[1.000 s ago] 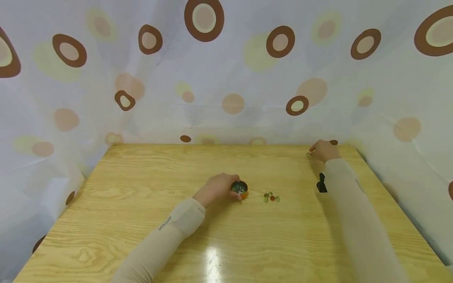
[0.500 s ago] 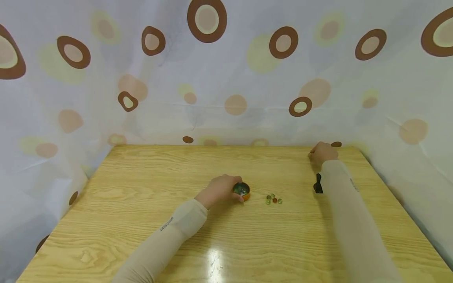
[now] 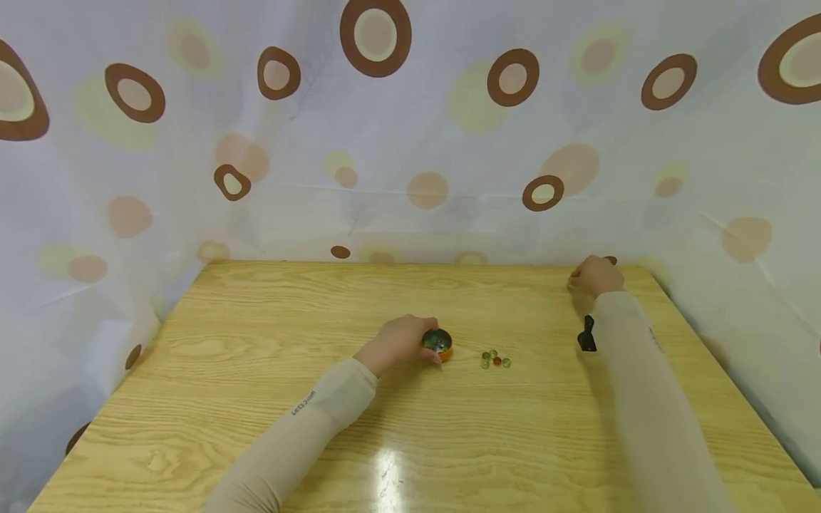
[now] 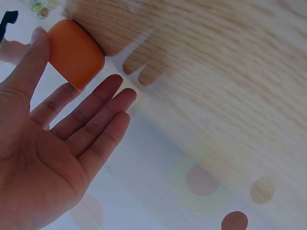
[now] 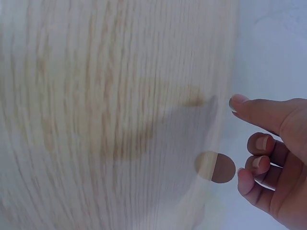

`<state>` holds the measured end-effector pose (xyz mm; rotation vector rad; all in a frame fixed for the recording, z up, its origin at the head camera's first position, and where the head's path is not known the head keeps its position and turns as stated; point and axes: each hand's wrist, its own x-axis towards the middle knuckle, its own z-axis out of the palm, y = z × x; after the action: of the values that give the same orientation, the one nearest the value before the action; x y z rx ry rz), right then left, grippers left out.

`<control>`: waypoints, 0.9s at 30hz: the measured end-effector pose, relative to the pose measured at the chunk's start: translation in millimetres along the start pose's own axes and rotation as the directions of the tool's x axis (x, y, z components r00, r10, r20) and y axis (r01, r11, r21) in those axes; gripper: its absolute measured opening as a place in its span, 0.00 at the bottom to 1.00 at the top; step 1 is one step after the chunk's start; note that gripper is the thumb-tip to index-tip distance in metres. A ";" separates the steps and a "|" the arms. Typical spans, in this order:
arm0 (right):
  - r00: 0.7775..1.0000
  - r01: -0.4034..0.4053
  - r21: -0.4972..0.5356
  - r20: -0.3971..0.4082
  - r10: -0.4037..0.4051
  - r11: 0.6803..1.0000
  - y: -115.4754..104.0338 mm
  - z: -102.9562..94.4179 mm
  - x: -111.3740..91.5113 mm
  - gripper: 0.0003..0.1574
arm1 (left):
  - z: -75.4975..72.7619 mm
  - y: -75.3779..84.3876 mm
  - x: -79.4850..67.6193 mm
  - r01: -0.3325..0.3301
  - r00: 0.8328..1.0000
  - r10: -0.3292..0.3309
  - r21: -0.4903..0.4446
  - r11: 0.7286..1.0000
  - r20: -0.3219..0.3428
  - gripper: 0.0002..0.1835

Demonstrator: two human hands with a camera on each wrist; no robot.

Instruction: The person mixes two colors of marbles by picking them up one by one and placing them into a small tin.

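A small orange bowl with a dark inside (image 3: 438,343) stands near the middle of the table, glassy glints showing in it. My left hand (image 3: 399,343) grips its rim between thumb and index finger; in the left wrist view its orange wall (image 4: 74,52) shows while the other fingers reach out loosely. To the right of the bowl lie several small glass marbles (image 3: 497,360), greenish and one red. My right hand (image 3: 596,276) is at the far right corner, thumb and index tips together. The marble seen earlier at those fingertips is hidden now, also in the right wrist view.
The wooden table (image 3: 288,306) ends at the back and sides against a patterned curtain (image 3: 378,142). A black piece (image 3: 586,336) shows beside the right sleeve. Glare shines on the table's front part.
A marble showed at my right fingertips one second ago; it is out of sight now. The right hand has shifted slightly to the right. The left hand still grips the bowl in place.
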<state>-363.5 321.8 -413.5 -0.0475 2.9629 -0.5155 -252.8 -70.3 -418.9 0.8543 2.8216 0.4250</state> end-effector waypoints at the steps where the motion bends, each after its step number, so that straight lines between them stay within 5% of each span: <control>1: 1.000 0.004 -0.001 -0.004 -0.004 1.000 1.7 -1.1 -0.8 0.22 | -0.1 0.2 0.3 0.001 1.000 -0.001 -0.002 1.000 0.000 0.25; 19: 0.998 0.029 0.064 -0.052 -0.026 0.998 12.1 -4.2 -12.5 0.25 | -0.4 2.0 -1.7 -0.009 1.000 0.009 -0.021 1.000 0.001 0.27; 27: 0.994 0.103 0.048 -0.054 -0.100 0.994 2.1 1.4 -11.6 0.25 | -0.7 3.2 -1.8 -0.007 1.000 0.007 -0.009 1.000 0.004 0.29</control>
<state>-351.8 323.9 -414.1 -0.1836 3.0077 -0.6132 -249.8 -68.9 -417.0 0.8631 2.8117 0.4370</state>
